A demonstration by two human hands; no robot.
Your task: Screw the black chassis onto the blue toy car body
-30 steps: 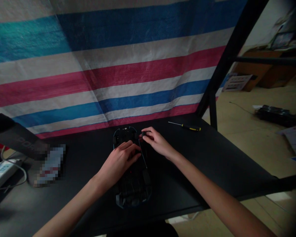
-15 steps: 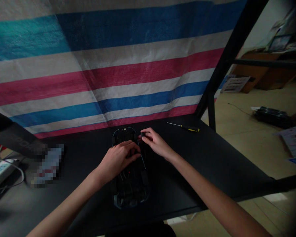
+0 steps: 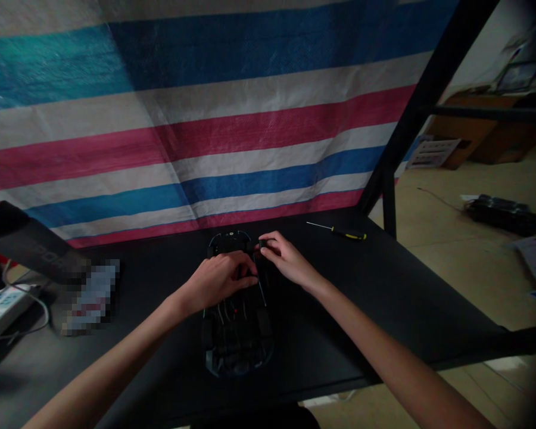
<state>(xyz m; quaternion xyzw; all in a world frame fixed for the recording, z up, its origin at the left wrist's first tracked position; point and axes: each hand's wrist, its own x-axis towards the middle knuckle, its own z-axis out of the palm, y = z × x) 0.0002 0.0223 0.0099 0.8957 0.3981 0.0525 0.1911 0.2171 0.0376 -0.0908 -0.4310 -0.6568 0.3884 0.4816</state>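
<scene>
Though dimly lit, shows as an upturned toy car (image 3: 239,342), mostly black underneath, with thin pale-blue edging, dark wheels along the sides, loose wires near the middle and a tiny red spot beside them. Lies lengthwise on the black surface (image 3: 339,310), with one end toward the person and the other toward the striped tarp (image 3: 250,131). Passes beneath the left hand (image 3: 223,274), under bent fingers reaching across the middle from the left side. Cannot tell whether anything is gripped by those fingers, or how firmly they touch the underside.

Pinches a small dark part (image 3: 262,243) between the thumb and fingers of the right hand (image 3: 286,259), just beside the right edge of the car, near the far end. Too small and dark to make out in detail.

Farther right, shows a screwdriver (image 3: 348,234) with a black and yellow handle, lying with the shaft toward the left. At the far left, shows a grey lettered object (image 3: 53,256), a pixelated item (image 3: 93,298) and a white power strip (image 3: 4,307) with a cable. Beyond the black frame (image 3: 422,107), shows tiled floor (image 3: 429,238) and wooden furniture (image 3: 477,128).
</scene>
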